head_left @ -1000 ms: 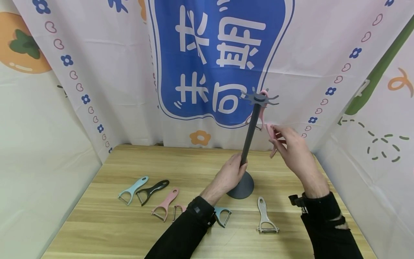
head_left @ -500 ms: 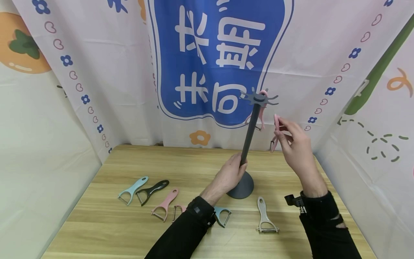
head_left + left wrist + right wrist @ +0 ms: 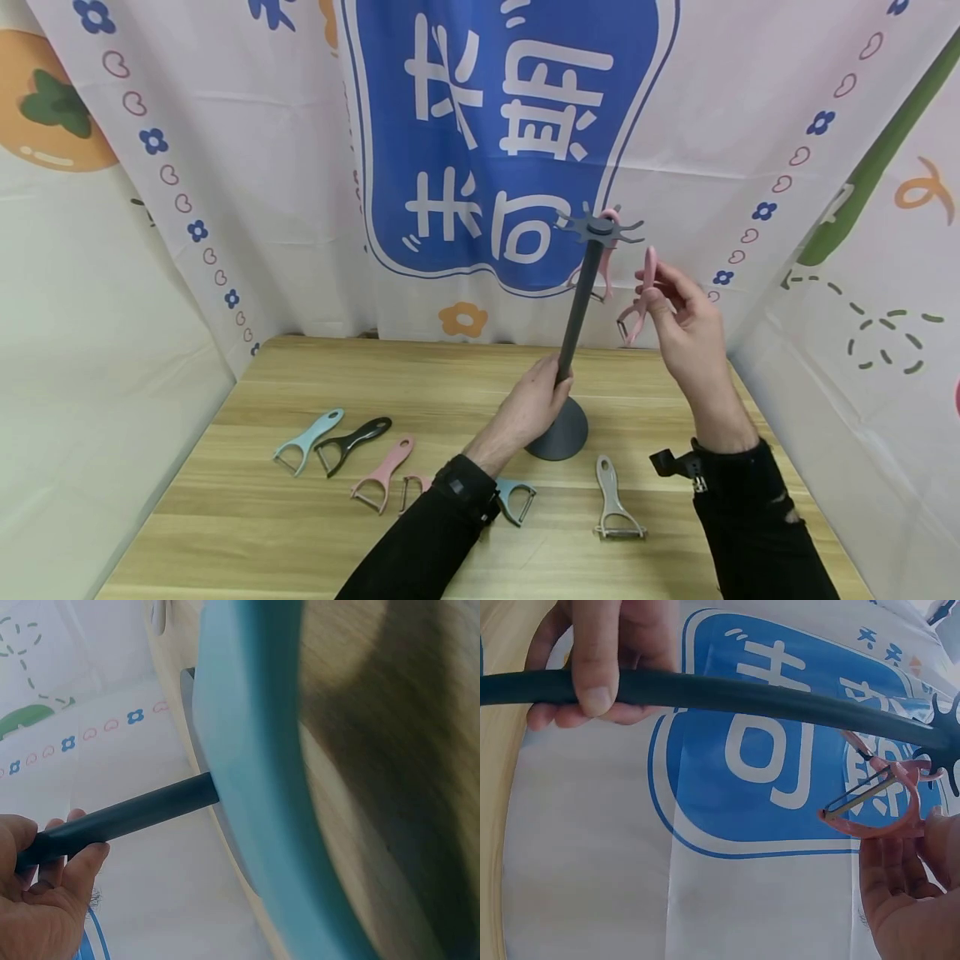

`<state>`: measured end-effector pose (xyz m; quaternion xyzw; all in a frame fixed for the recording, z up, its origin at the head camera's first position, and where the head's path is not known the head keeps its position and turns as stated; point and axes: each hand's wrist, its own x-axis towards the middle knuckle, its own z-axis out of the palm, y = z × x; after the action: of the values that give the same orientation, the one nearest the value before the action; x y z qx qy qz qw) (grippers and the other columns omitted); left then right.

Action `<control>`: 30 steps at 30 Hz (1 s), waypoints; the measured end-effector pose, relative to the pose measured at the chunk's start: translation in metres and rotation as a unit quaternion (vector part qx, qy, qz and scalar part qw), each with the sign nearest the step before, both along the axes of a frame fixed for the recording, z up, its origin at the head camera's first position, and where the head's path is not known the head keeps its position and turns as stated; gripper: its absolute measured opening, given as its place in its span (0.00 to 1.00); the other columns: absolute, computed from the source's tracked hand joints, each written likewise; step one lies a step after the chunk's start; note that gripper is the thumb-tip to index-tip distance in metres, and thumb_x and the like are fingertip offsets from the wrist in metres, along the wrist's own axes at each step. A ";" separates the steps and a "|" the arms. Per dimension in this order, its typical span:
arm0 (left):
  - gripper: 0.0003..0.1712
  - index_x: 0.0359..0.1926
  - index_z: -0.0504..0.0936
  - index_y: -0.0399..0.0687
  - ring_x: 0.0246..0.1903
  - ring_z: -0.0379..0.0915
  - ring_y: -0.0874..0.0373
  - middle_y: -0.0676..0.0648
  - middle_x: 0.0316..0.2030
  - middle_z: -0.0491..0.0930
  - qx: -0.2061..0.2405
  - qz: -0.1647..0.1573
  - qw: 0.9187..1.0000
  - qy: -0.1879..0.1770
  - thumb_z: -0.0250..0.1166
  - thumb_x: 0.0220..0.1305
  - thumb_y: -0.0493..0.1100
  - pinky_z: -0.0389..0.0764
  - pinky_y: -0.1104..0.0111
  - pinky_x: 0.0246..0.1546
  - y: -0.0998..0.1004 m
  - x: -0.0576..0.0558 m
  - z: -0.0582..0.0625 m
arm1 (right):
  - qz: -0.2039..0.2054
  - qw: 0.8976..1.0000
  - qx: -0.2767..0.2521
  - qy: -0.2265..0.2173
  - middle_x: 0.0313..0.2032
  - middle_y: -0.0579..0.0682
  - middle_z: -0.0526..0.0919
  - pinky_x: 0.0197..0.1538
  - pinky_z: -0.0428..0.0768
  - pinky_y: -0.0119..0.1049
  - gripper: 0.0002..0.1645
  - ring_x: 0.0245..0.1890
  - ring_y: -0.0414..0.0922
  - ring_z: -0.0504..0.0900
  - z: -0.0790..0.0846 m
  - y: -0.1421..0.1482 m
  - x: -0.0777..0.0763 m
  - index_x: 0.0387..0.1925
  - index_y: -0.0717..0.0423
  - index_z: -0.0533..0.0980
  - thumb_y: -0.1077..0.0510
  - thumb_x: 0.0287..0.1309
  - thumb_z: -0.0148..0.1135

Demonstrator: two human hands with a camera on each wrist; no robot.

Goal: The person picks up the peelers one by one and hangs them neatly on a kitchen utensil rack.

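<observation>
In the head view my left hand (image 3: 528,404) grips the dark grey pole (image 3: 577,321) of a round-based stand, and the pole leans a little to the right. The left wrist view shows its fingers wrapped about the pole (image 3: 142,814). My right hand (image 3: 690,329) pinches a pink peeler (image 3: 649,271) by its handle, blade end down, just right of the hooked top (image 3: 600,227). Another pink peeler (image 3: 606,271) hangs from a hook at the back of that top. The right wrist view shows the held peeler's blade (image 3: 859,796).
On the wooden table (image 3: 225,517) lie a light blue peeler (image 3: 309,440), a black peeler (image 3: 352,443) and a pink peeler (image 3: 384,475). A blue peeler (image 3: 517,500) lies partly under my left forearm, and a grey peeler (image 3: 613,496) is right of the base (image 3: 561,433). Printed cloth walls enclose the table.
My right hand has risen with the pink peeler and turned it, so its handle end points up near the hooks. The left hand has stayed on the pole.
</observation>
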<state>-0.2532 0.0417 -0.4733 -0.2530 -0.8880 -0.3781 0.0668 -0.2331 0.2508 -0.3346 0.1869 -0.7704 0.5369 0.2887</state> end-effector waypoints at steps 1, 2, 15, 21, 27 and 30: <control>0.07 0.49 0.72 0.52 0.35 0.71 0.61 0.53 0.39 0.71 0.001 0.000 1.000 0.000 0.51 0.82 0.48 0.76 0.73 0.29 0.000 0.000 0.000 | 0.003 1.000 -0.006 -0.003 0.59 0.57 0.80 0.56 0.80 0.27 0.27 0.53 0.47 0.81 0.001 0.000 0.000 0.72 0.53 0.72 0.60 0.74 0.57; 0.07 0.49 0.72 0.52 0.35 0.71 0.61 0.53 0.39 0.71 0.001 0.000 1.000 0.001 0.51 0.82 0.48 0.76 0.73 0.29 0.000 0.000 0.000 | 0.005 1.000 -0.010 -0.004 0.59 0.57 0.80 0.57 0.80 0.27 0.26 0.53 0.47 0.81 0.002 -0.001 0.000 0.71 0.53 0.72 0.60 0.75 0.57; 0.07 0.49 0.72 0.52 0.35 0.71 0.60 0.53 0.39 0.71 0.004 -0.001 1.000 0.009 0.51 0.82 0.48 0.76 0.72 0.29 0.000 0.000 0.000 | 0.002 1.000 -0.010 0.010 0.59 0.57 0.80 0.58 0.78 0.28 0.26 0.53 0.46 0.80 0.020 -0.008 -0.002 0.71 0.55 0.72 0.59 0.74 0.57; 0.07 0.50 0.73 0.52 0.36 0.70 0.61 0.53 0.39 0.71 0.002 0.000 1.000 0.009 0.51 0.82 0.48 0.76 0.73 0.29 0.000 0.001 0.000 | 0.006 1.000 -0.004 0.016 0.59 0.56 0.79 0.58 0.78 0.28 0.26 0.53 0.47 0.79 0.028 -0.010 -0.003 0.71 0.53 0.72 0.59 0.75 0.56; 0.07 0.49 0.73 0.52 0.35 0.71 0.61 0.53 0.39 0.71 0.000 0.001 1.000 0.006 0.51 0.82 0.48 0.76 0.72 0.29 -0.001 0.001 0.001 | 0.010 1.000 -0.007 0.022 0.60 0.59 0.79 0.57 0.79 0.28 0.26 0.53 0.47 0.79 0.035 -0.011 -0.005 0.71 0.54 0.72 0.59 0.75 0.56; 0.07 0.49 0.72 0.52 0.35 0.70 0.60 0.53 0.39 0.71 -0.001 0.000 1.000 0.006 0.51 0.82 0.48 0.76 0.72 0.29 -0.001 0.001 0.002 | 0.008 1.000 -0.005 0.024 0.60 0.61 0.78 0.57 0.79 0.28 0.26 0.53 0.47 0.79 0.038 -0.012 -0.005 0.71 0.55 0.72 0.60 0.75 0.57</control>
<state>-0.2524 0.0411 -0.4718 -0.2551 -0.8880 -0.3757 0.0724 -0.2385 0.2390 -0.2968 0.2043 -0.7589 0.5385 0.3038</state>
